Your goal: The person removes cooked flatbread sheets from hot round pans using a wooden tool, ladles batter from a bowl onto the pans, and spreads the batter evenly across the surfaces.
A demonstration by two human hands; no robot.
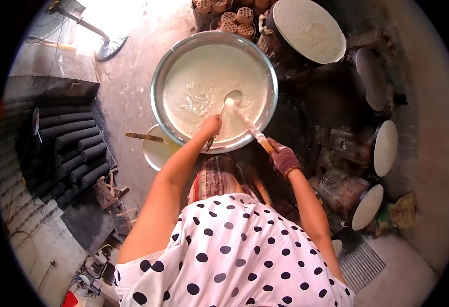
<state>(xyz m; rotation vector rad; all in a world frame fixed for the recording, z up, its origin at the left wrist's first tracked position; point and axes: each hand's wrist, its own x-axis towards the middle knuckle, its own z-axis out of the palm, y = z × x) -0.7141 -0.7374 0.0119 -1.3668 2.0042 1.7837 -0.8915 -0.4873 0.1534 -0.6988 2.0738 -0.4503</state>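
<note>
A large metal basin [154, 97] of creamy white batter [188, 77] stands in front of me. Over its near part my left hand [211, 126] is closed around the handle of a metal ladle [234, 93], whose round bowl sits at the batter. My right hand [284, 156], in a dark reddish glove, grips a wooden stick [259, 137] at the basin's near right rim. White batter coats the stick's far part, and its tip meets the ladle bowl. Whether the tip lies inside the bowl I cannot tell.
A smaller pan [150, 159] with a brown stick [145, 136] across it stands left of the basin. Dark cylindrical briquettes [76, 128] are stacked at left. Round white-topped stoves [311, 30] line the right side. Perforated briquettes [237, 23] and a fan [68, 10] stand farther back.
</note>
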